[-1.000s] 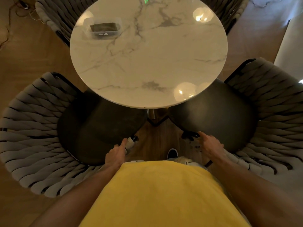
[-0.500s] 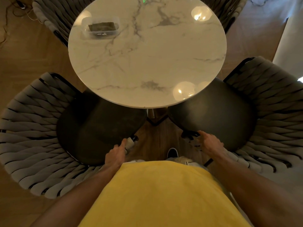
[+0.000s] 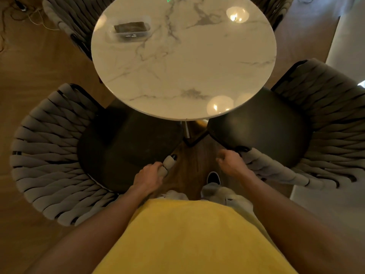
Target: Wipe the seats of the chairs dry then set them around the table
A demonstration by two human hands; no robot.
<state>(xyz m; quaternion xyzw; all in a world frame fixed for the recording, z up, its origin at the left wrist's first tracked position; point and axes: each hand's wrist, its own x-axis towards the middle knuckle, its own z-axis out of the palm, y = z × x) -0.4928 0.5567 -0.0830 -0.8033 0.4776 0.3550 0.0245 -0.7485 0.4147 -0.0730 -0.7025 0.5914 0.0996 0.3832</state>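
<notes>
A round white marble table stands in front of me. The left chair, with a grey woven back and a dark seat, is tucked partly under the table's near left edge. My left hand grips the end of its woven armrest. The right chair has its dark seat partly under the table's near right edge. My right hand is curled with nothing visible in it, just left of that chair's arm end.
A clear container with a dark cloth inside sits on the table's far left. Two more woven chairs stand at the far side. Cables lie on the wooden floor at top left. My shoe is between the chairs.
My right hand has come off the right chair's arm end and moved left, fingers curling. My left hand keeps its grip. The view has shifted slightly.
</notes>
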